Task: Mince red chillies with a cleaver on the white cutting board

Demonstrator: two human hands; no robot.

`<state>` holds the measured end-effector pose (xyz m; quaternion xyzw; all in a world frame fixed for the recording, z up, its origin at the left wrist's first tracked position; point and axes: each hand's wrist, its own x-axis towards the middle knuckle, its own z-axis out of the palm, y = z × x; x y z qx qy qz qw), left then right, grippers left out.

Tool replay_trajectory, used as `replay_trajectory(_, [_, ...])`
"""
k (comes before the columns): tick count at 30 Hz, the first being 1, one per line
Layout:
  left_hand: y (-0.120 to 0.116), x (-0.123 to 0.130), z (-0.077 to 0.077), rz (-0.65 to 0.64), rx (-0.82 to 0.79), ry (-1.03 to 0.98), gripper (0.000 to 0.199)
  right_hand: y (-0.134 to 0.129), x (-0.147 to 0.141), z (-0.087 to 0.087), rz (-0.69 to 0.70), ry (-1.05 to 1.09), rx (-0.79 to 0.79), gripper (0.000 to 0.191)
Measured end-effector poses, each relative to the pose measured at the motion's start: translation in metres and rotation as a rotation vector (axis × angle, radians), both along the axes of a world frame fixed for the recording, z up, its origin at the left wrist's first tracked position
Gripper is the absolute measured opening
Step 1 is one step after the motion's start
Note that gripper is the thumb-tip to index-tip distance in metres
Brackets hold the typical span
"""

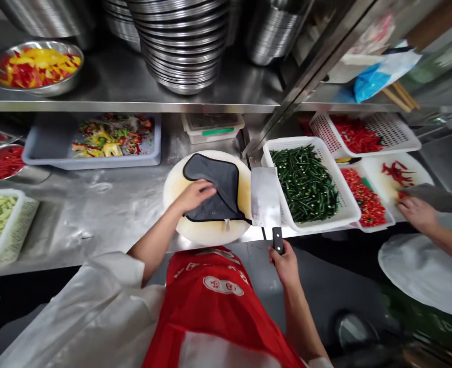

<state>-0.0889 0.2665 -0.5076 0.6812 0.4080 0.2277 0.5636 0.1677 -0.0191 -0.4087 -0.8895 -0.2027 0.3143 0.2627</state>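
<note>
A dark grey cloth piece with black edging [220, 176] lies folded over a round white chopping board [172, 189]. My left hand [195, 197] is over the cloth, its fingers stretched out and holding nothing. Whether the fingertips press on the cloth, I cannot tell. Just right of the board, my right hand [285, 260] is closed round the black handle of a cleaver [264, 197]. The cleaver's broad blade points away from me, between the board and a white basket [350, 202] of cut green beans or similar green pods [306, 184].
At right, a co-worker's hand [417, 212] and knife [440, 198] are at another board [421, 168] with red peppers. A blue-grey tray [49, 138] of scraps and a lidded box [214, 130] stand behind. Above runs a metal shelf edge [134, 107]. A basket of pale green pieces [22, 230] sits left.
</note>
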Motion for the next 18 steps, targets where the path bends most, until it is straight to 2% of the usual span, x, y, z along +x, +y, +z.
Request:
replay_trajectory(2, [-0.018, 0.055, 0.004, -0.171, 0.051, 0.112, 0.056, -0.008, 0.014, 0.013, 0.029, -0.085, -0.016, 0.043])
replay_trajectory(4, [-0.042, 0.097, -0.001, -0.16, 0.11, 0.317, 0.076, -0.016, 0.022, 0.025, 0.02, -0.148, 0.011, 0.046])
replay_trajectory(5, [-0.053, 0.112, -0.006, -0.126, 0.148, 0.393, 0.078, -0.019, 0.024, 0.029, -0.004, -0.145, 0.059, 0.048])
replay_trajectory(7, [-0.071, 0.129, -0.014, -0.054, 0.233, 0.453, 0.06, -0.02, 0.024, 0.034, -0.053, -0.009, 0.214, 0.053])
replay_trajectory(10, [-0.08, 0.13, -0.02, 0.04, 0.275, 0.421, 0.032, -0.012, 0.018, 0.035, -0.049, 0.4, 0.394, 0.054])
replay_trajectory(12, [-0.076, 0.113, -0.022, 0.159, 0.216, 0.388, 0.022, -0.002, 0.014, 0.034, -0.023, 0.596, 0.421, 0.046])
replay_trajectory(14, [-0.071, 0.077, -0.026, 0.323, 0.146, 0.396, 0.018, 0.004, 0.011, 0.03, -0.002, 0.683, 0.421, 0.041])
replay_trajectory(16, [-0.074, 0.019, -0.028, 0.502, 0.095, 0.457, 0.021, 0.003, 0.011, 0.027, 0.031, 0.724, 0.393, 0.039])
replay_trajectory(18, [-0.086, -0.056, -0.026, 0.704, 0.043, 0.54, 0.025, -0.001, 0.013, 0.024, 0.07, 0.747, 0.355, 0.038])
